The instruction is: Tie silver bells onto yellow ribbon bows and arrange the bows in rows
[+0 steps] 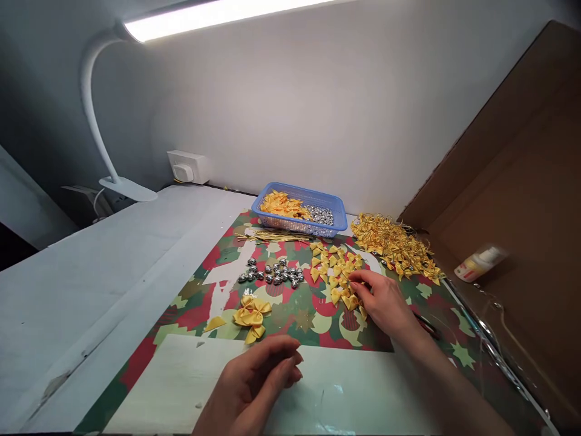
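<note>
My right hand (384, 303) reaches into a group of yellow ribbon bows (336, 261), thumb and forefinger pinched at a bow on its right side. The fingers partly cover that bow. Low in the middle, my left hand (258, 381) hovers over a pale sheet (354, 387), its fingers curled and the thumb against them, with nothing visible between. Just beyond it lie a few loose yellow bows (252, 313) and a flat yellow ribbon piece (215, 324). Small shiny silver bells or beads (278, 275) sit in clusters farther back on the patterned mat (308, 318).
A blue basket (336, 229) holds yellow bows and silver pieces, with gold ties (276, 237) in front. Finished-looking bows with strings form a pile (393, 242) at right, near a small bottle (479, 264) and cardboard wall (512, 181). A lamp (93, 109) stands left.
</note>
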Motion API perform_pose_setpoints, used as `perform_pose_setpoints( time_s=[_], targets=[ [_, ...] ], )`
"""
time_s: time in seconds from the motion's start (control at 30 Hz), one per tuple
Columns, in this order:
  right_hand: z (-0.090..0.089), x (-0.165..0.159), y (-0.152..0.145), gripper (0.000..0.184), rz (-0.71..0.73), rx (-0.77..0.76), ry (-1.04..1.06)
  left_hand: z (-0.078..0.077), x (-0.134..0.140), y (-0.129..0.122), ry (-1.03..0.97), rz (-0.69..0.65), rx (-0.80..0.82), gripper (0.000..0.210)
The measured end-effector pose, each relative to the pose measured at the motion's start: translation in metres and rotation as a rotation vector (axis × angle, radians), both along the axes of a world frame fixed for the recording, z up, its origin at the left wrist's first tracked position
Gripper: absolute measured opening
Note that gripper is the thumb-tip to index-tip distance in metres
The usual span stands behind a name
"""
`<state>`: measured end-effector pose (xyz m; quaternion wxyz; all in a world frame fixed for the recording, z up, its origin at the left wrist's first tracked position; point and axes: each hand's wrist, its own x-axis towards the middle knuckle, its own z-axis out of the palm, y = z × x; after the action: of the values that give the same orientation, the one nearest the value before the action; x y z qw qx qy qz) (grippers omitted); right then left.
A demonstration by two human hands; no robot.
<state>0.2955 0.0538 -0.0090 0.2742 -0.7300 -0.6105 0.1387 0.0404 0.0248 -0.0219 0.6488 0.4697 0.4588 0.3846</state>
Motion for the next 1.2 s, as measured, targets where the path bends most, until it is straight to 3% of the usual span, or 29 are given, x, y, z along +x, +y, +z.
perform_pose_setpoints(
  time_s=[0.37, 0.57, 0.97, 1.1, 1.2],
  targets=[
    [-0.014, -0.011, -0.027, 0.021, 0.042, 0.026, -0.143, 0.001, 0.000, 0.000, 0.025, -0.041, 0.091, 0.016],
    [-0.022, -0.005, -0.037, 0.021, 0.009, -0.007, -0.256, -0.008, -0.002, -0.001, 0.003, -0.050, 0.098, 0.016],
    [-0.030, 0.009, -0.040, 0.020, 0.045, 0.110, -0.237, -0.019, -0.008, 0.005, 0.003, -0.225, 0.180, 0.017],
    [-0.014, -0.019, -0.041, 0.018, 0.108, 0.216, -0.145, -0.016, -0.013, -0.003, -0.007, -0.284, 0.185, 0.016],
    [-0.007, -0.062, -0.032, 0.018, 0.337, 0.208, -0.031, -0.013, -0.018, -0.012, 0.096, -0.337, 0.248, 0.019]
  ],
)
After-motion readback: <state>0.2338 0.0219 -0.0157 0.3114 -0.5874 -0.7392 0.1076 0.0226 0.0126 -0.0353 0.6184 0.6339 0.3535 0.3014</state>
